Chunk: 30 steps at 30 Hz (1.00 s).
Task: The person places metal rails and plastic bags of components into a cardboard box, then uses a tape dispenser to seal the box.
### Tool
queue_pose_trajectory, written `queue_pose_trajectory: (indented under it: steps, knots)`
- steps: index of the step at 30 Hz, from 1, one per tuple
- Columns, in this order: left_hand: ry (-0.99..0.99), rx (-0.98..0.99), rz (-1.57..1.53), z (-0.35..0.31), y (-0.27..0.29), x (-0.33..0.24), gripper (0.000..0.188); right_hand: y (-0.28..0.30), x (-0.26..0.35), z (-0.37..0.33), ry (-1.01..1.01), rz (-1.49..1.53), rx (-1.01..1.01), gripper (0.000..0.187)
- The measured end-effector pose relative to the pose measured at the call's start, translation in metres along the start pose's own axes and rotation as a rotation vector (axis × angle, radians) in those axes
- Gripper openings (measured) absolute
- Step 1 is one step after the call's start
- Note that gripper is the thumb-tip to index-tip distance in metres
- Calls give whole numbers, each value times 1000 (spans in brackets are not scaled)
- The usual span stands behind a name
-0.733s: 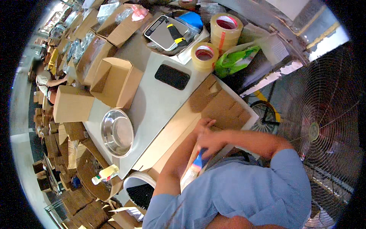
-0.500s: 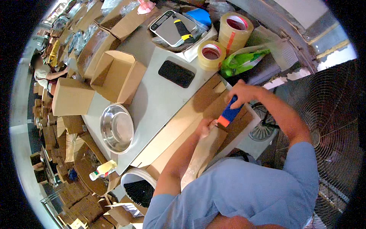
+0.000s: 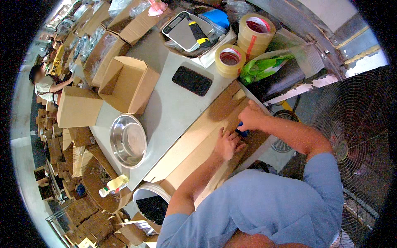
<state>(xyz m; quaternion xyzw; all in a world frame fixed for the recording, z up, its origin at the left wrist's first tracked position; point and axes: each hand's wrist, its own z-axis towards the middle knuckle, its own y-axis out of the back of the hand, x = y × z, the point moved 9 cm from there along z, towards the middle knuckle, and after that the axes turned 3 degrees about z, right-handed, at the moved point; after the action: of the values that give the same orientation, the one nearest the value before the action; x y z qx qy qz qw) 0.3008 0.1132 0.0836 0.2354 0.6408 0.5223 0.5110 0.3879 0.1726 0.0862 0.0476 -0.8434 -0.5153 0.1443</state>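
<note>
Carton: ran lengthwise from lower left to upper right beneath spread-fingered left hand. Clasped mostly hidden blue hand tool in right hand, just beside left hand, nearer upper-right end.

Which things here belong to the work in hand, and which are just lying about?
Apparently in use:
blue tool, in the right hand
cardboard, under the left hand

Apparently lying about:
black phone
metal bowl
tape rolls
yellowish bottle
</note>
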Motion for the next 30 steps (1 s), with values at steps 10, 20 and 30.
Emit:
queue_pose_trajectory:
  steps: [10, 20, 30]
  knots:
    - [246, 485, 195, 12, -52, -14, 65, 62, -10, -46, -410, 189, -280, 34]
    - [870, 247, 83, -229, -27, -9, 64, -61, 5, -104, -255, 438, -727, 34]
    - [1667, -1193, -1318, -612, -134, -38, 59, -120, 43, -29, -304, 883, -177, 69]
